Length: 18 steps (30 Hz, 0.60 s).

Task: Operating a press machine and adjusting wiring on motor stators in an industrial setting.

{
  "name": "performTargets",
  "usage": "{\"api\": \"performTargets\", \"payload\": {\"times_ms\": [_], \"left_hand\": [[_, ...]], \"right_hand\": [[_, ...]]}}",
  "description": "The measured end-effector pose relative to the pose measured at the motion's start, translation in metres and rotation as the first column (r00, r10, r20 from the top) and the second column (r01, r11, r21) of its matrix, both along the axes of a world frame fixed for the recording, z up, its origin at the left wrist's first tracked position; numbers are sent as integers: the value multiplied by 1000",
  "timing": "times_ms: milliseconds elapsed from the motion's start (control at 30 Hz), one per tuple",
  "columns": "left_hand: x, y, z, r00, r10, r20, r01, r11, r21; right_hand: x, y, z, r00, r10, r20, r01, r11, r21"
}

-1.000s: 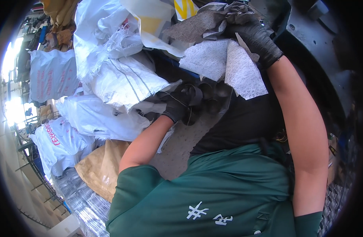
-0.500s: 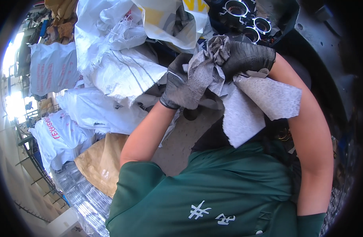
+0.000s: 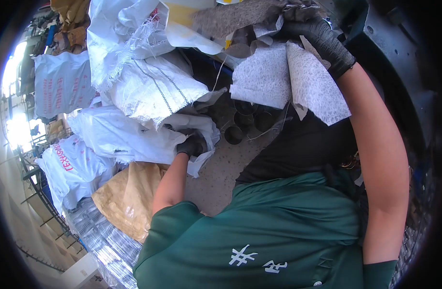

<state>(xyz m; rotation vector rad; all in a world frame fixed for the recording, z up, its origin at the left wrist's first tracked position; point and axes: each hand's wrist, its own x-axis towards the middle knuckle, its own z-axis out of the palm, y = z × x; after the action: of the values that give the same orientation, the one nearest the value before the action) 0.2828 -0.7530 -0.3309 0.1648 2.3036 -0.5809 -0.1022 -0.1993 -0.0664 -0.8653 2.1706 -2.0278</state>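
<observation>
My right hand [image 3: 322,43], in a dark glove, is raised at the upper right, closed on a crumpled grey cloth [image 3: 262,74]. Wide speckled flaps of the cloth hang below the fingers, and a darker part stretches left. My left hand [image 3: 194,145], also gloved, reaches into the mouth of a white woven sack [image 3: 127,137] lying on its side. Its fingers are hidden in the shadow there, so whether it grips anything does not show. Just right of that sack, several dark round cups or rings [image 3: 234,135] stand on the floor.
Another white woven sack [image 3: 153,89] leans at the upper left, beside a white and yellow bag [image 3: 187,24]. A brown paper sack [image 3: 127,200] lies by my left elbow, over clear-wrapped stock [image 3: 103,241]. Dark machinery [image 3: 399,62] rises at the right.
My left hand has let go of the cloth and moved down left into the white sack's mouth. My right hand has lifted the cloth up and away, uncovering the dark round pieces.
</observation>
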Motion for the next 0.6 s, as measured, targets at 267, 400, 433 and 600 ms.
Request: {"api": "performTargets", "payload": {"times_ms": [267, 400, 433, 600], "left_hand": [[9, -38, -78, 971, 233, 50, -238, 938, 252], [31, -47, -76, 440, 865, 242, -741, 198, 641], [8, -7, -71, 361, 859, 362, -783, 68, 618], [-64, 80, 63, 747, 660, 86, -631, 662, 403]], "right_hand": [[10, 10, 19, 959, 45, 281, 41, 955, -294], [14, 5, 15, 980, -46, 192, 59, 996, -64], [14, 14, 15, 923, 77, 377, 28, 964, -265], [13, 32, 18, 967, -136, 216, 154, 986, -66]]}}
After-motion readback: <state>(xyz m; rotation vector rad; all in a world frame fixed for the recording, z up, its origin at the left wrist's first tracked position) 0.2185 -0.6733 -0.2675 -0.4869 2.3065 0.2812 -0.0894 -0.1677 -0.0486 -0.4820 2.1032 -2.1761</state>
